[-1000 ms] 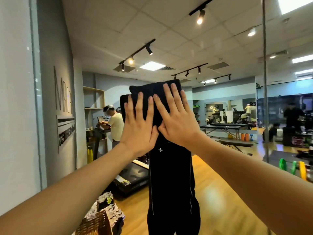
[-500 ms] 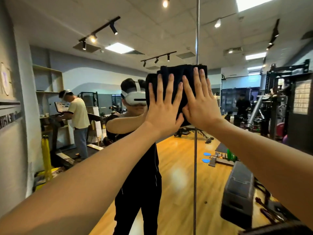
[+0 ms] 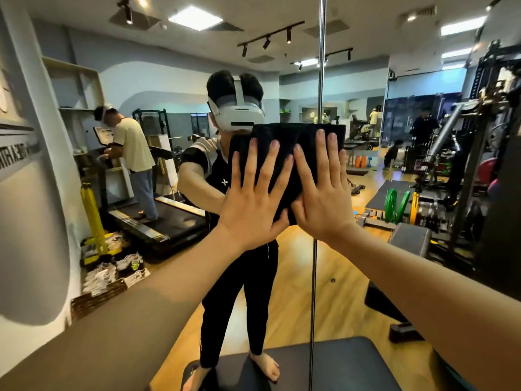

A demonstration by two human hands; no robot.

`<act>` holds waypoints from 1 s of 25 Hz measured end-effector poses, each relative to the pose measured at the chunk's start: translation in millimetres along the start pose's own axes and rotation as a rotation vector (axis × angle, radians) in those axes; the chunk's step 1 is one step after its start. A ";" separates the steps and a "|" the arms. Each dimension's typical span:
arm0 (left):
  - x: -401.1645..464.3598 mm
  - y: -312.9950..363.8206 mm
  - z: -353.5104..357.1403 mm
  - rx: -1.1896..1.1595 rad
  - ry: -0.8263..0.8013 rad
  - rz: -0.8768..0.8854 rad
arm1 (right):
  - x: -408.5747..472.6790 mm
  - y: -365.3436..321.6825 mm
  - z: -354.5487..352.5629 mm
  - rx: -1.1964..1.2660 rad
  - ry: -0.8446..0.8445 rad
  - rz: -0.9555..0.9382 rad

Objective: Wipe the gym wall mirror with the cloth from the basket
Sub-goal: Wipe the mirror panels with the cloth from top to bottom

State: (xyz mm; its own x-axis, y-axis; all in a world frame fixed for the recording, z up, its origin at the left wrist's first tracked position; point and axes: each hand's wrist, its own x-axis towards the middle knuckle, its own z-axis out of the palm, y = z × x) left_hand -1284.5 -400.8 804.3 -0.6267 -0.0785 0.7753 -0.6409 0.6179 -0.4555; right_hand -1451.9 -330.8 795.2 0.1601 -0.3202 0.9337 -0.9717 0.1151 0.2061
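A folded black cloth [image 3: 284, 136] lies flat against the gym wall mirror [image 3: 296, 277], at chest height in its reflection. My left hand [image 3: 255, 198] presses on the cloth's left half with fingers straight and spread. Beside it my right hand [image 3: 324, 193] presses the right half the same way, thumbs nearly touching. A vertical seam [image 3: 320, 80] between two mirror panels runs behind the cloth. The wicker basket [image 3: 95, 297] shows at the lower left, holding several white and dark items.
The mirror reflects me standing barefoot on a dark mat [image 3: 324, 362], a person at a treadmill [image 3: 158, 218] on the left, and weight racks [image 3: 465, 165] and a bench [image 3: 411, 238] on the right. A grey wall [image 3: 25, 221] borders the mirror on the left.
Both hands have slid the cloth to the right and downward across the mirror, over the panel seam. My view has dropped, showing the floor and my reflected feet.
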 end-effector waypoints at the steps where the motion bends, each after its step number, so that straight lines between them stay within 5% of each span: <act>1: -4.0 -0.9 1.1 0.011 -0.006 0.009 | -2.7 -2.5 1.6 -0.003 0.009 0.003; 9: -27.5 -39.3 -5.1 0.012 0.006 0.050 | 7.4 -43.4 9.2 0.009 0.009 0.052; 25: -142.5 -224.5 -35.2 0.049 -0.012 0.044 | 71.1 -247.2 54.3 0.021 0.008 0.067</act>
State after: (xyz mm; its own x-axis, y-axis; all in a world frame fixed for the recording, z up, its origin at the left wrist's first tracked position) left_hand -1035.7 -500.9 811.4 -0.6600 -0.0616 0.7487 -0.6330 0.5823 -0.5101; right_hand -1209.7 -433.0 794.8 0.0955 -0.3051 0.9475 -0.9838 0.1165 0.1366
